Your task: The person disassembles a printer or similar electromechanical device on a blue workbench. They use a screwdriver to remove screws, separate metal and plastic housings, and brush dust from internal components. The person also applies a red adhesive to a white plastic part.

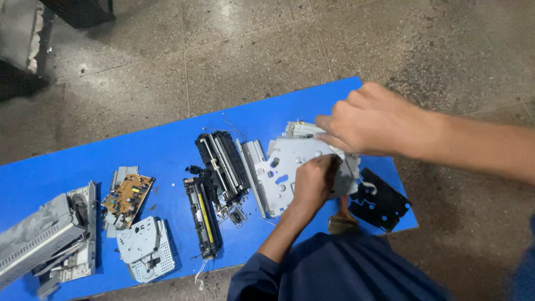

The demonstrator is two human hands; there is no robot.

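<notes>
Bracing the grey metal frame plate (pixel 290 167) at the blue board's (pixel 167 150) right end, we keep our left hand (pixel 313 181) closed on its edge — our right hand (pixel 365 120), fingers curled, grips the top; we steady both before prying.

Matt grey metal plate (pixel 287 167) (bare, perforated) on smooth blue board (pixel 167 150), speckled stone floor (pixel 251 56).

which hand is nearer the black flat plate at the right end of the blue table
Left. The left hand rests on the grey metal plate, just beside the black plate; the right hand is higher, at the grey plate's far edge.
</notes>
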